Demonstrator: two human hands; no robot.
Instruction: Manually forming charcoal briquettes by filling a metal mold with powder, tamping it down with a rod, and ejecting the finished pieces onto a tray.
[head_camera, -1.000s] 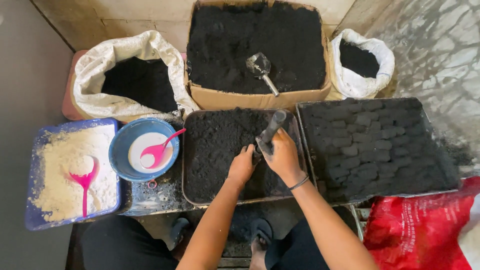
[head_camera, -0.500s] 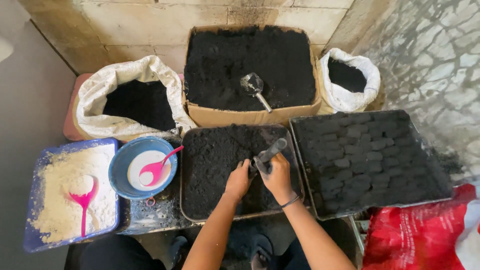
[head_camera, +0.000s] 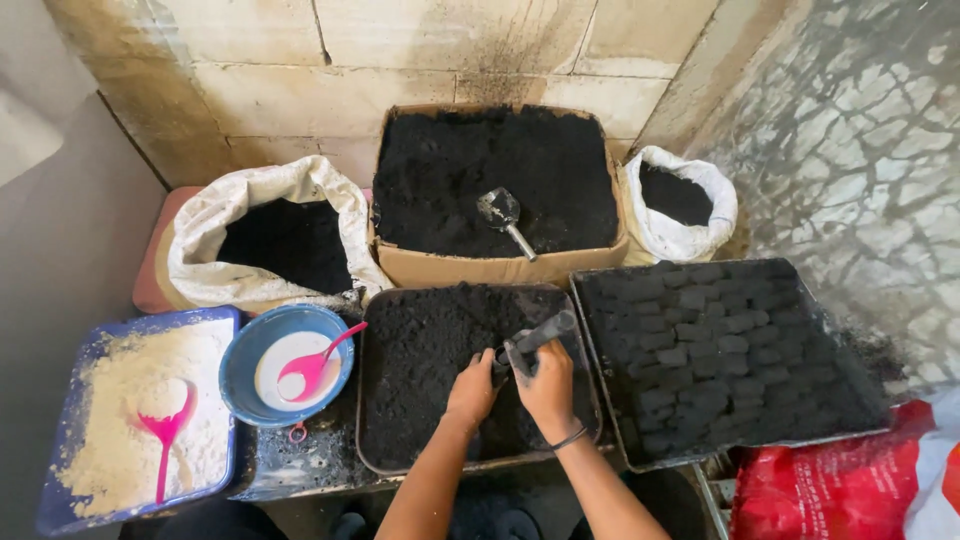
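My right hand (head_camera: 550, 388) grips a dark metal tube mould (head_camera: 538, 335), tilted over a tray of loose black powder (head_camera: 420, 360). My left hand (head_camera: 474, 388) is pressed against the tube's lower open end, fingers bent over the powder. To the right lies a tray of pressed black blocks (head_camera: 720, 345) set in rows. Both forearms rise from the bottom edge.
At the back stands a cardboard box of black powder (head_camera: 495, 170) with a metal scoop (head_camera: 505, 218). White sacks of powder sit at left (head_camera: 270, 235) and right (head_camera: 680, 200). A blue bowl (head_camera: 288, 362) with a pink spoon, a blue tray of pale flour (head_camera: 140, 410), and a red bag (head_camera: 830, 480) are close by.
The view tilted and pulled back, so more wall shows. My hands stayed on the tube over the powder tray, shifting slightly toward me.
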